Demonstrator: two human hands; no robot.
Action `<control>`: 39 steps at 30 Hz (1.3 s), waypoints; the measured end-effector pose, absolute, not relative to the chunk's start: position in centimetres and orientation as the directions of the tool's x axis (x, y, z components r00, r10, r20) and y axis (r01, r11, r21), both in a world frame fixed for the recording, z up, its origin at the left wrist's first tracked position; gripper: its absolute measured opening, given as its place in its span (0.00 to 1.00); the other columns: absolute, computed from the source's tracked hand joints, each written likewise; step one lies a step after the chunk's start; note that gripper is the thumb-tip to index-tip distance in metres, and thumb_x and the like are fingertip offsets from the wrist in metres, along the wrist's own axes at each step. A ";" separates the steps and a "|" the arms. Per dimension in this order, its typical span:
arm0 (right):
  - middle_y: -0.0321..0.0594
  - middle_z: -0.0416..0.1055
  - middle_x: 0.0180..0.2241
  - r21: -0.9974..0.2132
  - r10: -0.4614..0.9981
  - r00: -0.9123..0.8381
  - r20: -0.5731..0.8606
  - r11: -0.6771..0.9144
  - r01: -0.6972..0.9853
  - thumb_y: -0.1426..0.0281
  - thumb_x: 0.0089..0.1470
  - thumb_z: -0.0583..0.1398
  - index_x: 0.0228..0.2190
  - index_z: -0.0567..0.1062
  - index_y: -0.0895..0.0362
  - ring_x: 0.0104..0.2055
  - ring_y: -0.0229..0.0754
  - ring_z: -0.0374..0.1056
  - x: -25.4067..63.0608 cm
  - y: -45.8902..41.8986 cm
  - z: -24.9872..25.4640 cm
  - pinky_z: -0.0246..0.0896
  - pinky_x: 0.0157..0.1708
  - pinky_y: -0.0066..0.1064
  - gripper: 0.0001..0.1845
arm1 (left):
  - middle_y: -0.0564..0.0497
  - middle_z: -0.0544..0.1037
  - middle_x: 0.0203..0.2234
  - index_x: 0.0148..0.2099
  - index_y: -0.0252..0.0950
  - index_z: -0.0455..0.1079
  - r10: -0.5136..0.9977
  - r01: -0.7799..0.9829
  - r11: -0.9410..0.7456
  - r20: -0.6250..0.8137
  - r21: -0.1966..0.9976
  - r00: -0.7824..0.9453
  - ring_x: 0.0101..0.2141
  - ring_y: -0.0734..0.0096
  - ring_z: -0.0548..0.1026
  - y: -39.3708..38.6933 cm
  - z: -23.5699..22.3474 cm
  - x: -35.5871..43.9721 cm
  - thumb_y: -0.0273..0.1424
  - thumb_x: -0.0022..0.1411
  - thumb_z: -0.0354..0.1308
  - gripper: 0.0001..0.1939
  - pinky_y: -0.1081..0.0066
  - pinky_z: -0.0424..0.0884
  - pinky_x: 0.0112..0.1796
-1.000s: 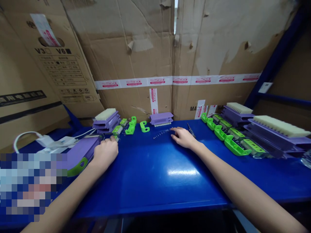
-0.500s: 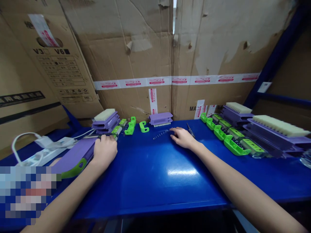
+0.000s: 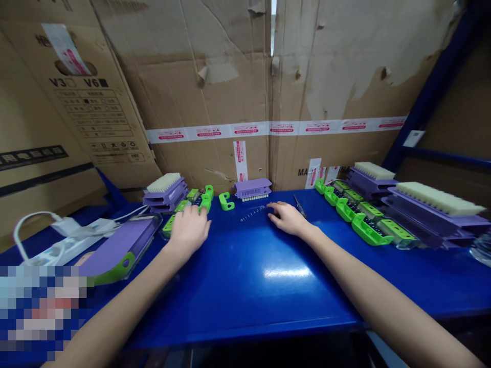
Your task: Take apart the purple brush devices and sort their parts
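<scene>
My left hand (image 3: 190, 228) hangs over the green-and-clear small boxes (image 3: 169, 225) at the left, its fingers parted. Its fingertips are beside a bright green curved piece (image 3: 207, 197); whether they touch it I cannot tell. My right hand (image 3: 287, 219) rests low over the table, index finger and thumb apart. Its fingertips are at the right end of a thin line of small metal bits (image 3: 253, 212), like a spring or a row of screws. A thin dark screwdriver-like tool (image 3: 299, 206) lies just behind that hand. Another green curved piece (image 3: 226, 202) lies between the hands.
A purple block with pale bristles (image 3: 253, 189) sits at the back. More purple blocks (image 3: 441, 217) and green pieces (image 3: 368, 231) line the right. On the left are a purple slab with a green end (image 3: 123, 243), a white power strip (image 3: 61, 250) and part of another person's hand (image 3: 85, 258).
My left hand has moved right, off the edge of the purple slab and over the green boxes. My right hand stays by the metal bits.
</scene>
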State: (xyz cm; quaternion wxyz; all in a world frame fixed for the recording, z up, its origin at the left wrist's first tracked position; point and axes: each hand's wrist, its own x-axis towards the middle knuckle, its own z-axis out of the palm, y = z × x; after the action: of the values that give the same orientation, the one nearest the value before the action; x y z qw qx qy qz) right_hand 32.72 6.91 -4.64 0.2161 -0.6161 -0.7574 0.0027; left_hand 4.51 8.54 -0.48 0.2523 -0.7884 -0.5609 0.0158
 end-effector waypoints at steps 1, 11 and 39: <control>0.46 0.72 0.40 -0.277 0.933 -0.141 0.330 0.239 0.931 0.68 0.58 0.54 0.51 0.71 0.60 0.40 0.41 0.68 32.7 6.9 -4.6 0.59 0.43 0.29 0.20 | 0.33 0.72 0.44 0.55 0.27 0.65 0.886 0.871 -0.286 0.235 -0.400 0.399 0.46 0.50 0.69 8.4 -0.3 5.6 0.35 0.66 0.44 0.21 0.61 0.63 0.41; 0.47 0.70 0.47 -0.277 0.909 0.043 0.413 0.080 0.957 0.69 0.59 0.51 0.50 0.71 0.59 0.49 0.44 0.66 33.2 7.1 -4.5 0.58 0.49 0.32 0.19 | 0.36 0.71 0.45 0.57 0.30 0.62 0.686 0.737 -0.620 0.270 -0.269 0.676 0.47 0.52 0.69 9.5 -1.9 14.8 0.35 0.66 0.47 0.21 0.59 0.66 0.44; 0.46 0.69 0.46 -0.271 0.900 0.034 0.435 0.094 0.958 0.69 0.59 0.51 0.49 0.71 0.57 0.48 0.43 0.65 33.3 7.3 -4.8 0.57 0.50 0.32 0.19 | 0.36 0.78 0.32 0.46 0.29 0.69 0.954 0.913 -0.161 0.178 -0.376 0.241 0.35 0.49 0.78 6.7 -1.7 0.4 0.29 0.67 0.38 0.19 0.63 0.70 0.30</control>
State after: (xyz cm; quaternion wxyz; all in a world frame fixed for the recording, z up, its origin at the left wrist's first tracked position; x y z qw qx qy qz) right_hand 33.32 7.35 -4.82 0.2597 -0.6706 -0.6927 -0.0558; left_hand 0.41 6.68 -1.72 0.2069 -0.7601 -0.6139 0.0502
